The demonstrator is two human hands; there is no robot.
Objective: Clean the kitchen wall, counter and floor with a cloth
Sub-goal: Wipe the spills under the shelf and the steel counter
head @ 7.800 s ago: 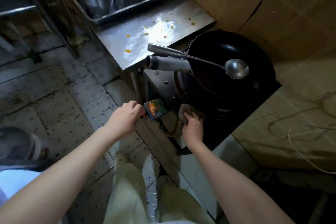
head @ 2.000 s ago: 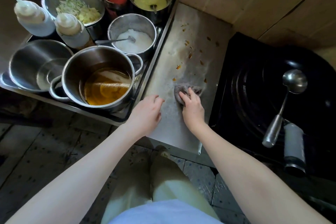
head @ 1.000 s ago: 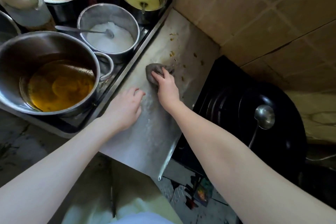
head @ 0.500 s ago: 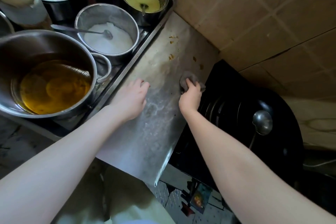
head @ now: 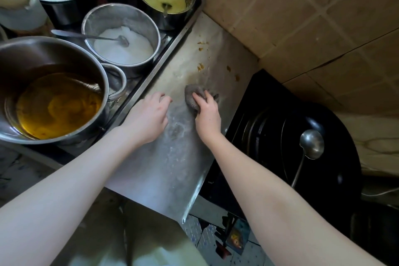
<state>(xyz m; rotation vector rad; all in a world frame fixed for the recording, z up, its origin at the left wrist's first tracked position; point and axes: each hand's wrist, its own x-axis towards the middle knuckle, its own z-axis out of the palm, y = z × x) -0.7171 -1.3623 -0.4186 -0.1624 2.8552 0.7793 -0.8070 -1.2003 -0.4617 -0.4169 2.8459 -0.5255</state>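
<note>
Bench (head: 164, 170) part wiped; crumbs (head: 200, 67) left at 12 o'clock of cloth (head: 191, 98), pressed under right grip (head: 207, 112); wall, floor pending

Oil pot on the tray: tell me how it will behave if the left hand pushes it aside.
Probably heavy: the oil pot is wide, steel and holds a deep pool of amber liquid. That liquid would likely slosh on a quick shove. It seems unlikely to tip, being broad and low, but the tray is crowded, so it may knock the salt pot.

Narrow open strip of surface (head: 172, 168)
Tray (head: 166, 49) is hemming it left, wok (head: 323, 179) right, wall (head: 280, 17) behind.
</note>
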